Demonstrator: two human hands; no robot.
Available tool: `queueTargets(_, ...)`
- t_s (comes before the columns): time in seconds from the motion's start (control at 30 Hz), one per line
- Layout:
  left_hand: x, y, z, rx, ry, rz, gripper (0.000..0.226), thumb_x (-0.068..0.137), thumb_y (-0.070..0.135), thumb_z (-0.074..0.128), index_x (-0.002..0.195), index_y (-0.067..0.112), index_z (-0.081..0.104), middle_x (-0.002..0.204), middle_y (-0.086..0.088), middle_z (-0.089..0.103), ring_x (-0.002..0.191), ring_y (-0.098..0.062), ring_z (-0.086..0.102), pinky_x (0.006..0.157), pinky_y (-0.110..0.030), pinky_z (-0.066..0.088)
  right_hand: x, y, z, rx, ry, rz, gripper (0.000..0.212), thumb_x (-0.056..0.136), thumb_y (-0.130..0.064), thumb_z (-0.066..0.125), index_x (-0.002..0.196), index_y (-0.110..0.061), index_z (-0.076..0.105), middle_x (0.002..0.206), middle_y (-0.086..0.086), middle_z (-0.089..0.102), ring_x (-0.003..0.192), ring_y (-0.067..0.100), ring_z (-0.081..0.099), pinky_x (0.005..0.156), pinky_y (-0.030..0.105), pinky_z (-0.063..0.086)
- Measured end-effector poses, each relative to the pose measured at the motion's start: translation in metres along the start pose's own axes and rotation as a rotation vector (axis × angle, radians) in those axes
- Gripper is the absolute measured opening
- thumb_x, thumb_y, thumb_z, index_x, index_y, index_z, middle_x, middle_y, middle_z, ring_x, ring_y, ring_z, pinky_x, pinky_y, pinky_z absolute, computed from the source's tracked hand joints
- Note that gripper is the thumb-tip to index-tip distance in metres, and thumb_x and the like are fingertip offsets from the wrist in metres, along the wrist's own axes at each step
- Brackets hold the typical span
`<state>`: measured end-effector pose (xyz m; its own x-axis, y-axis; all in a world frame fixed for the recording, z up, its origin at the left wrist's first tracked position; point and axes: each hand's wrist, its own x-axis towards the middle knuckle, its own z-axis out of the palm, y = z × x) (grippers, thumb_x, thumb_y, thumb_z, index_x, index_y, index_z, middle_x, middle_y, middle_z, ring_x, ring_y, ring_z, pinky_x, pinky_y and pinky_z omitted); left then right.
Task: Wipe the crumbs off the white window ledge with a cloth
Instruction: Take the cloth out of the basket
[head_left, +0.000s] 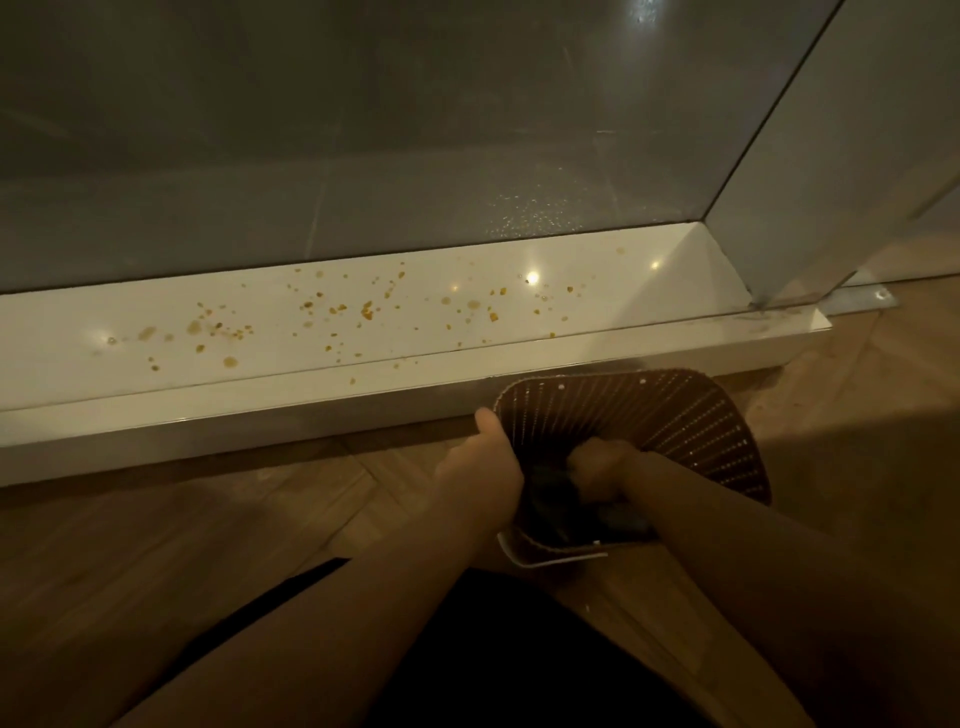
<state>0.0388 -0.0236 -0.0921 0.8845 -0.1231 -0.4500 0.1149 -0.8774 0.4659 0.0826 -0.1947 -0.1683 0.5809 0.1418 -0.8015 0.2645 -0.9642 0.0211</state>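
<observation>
Below the white ledge (52, 332) — brown basket (675, 415); left hand (478, 462) grips its rim, right hand (597, 462) clutches cloth (550, 501) inside — crumbs (366, 310) scattered atop ledge.

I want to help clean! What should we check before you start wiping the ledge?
1. Crumbs gone from white window ledge: not ok, they are scattered along it.
2. Dark cloth out of brown basket: not ok, right hand grips it inside.
3. Brown basket steady: ok, left hand holds its rim.
4. Dark cloth clean: cannot tell, too dim.
</observation>
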Motion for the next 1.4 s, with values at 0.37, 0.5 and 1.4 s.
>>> queueTargets(0.37, -0.016, -0.051, -0.053, -0.279, -0.111, -0.089, 0.027, 0.097, 0.028, 0.034, 0.117, 0.009, 0.036, 0.113, -0.021, 0.059, 0.101, -0.035, 0.06, 0.09, -0.047, 0.049, -0.061, -0.042, -0.042, 0.359, 0.252, -0.267, 0.024, 0.089, -0.014, 0.05, 0.113, -0.008, 0.051, 0.115, 0.014, 0.059, 0.103, 0.03, 0.057, 0.08, 0.031, 0.041)
queueTargets(0.5, -0.031, -0.09, -0.076, -0.306, -0.069, -0.113, 0.025, 0.097, 0.026, 0.036, 0.115, 0.008, 0.038, 0.11, -0.024, 0.06, 0.095, -0.038, 0.059, 0.078, -0.039, 0.045, -0.064, -0.09, -0.057, 0.383, 0.287, -0.349, 0.026, 0.083, -0.01, 0.053, 0.109, -0.01, 0.056, 0.111, 0.014, 0.06, 0.1, 0.03, 0.058, 0.081, 0.037, 0.048)
queueTargets(1.4, -0.093, -0.356, -0.19, -0.135, 0.224, -0.316, 0.031, 0.099, 0.021, 0.039, 0.128, 0.008, 0.044, 0.111, -0.028, 0.063, 0.103, -0.042, 0.059, 0.079, -0.038, 0.04, -0.062, -0.217, -0.145, 0.845, 0.615, -0.455, 0.086, 0.068, 0.009, 0.067, 0.133, -0.035, 0.03, 0.121, -0.007, 0.044, 0.102, 0.015, 0.052, 0.055, 0.015, 0.053)
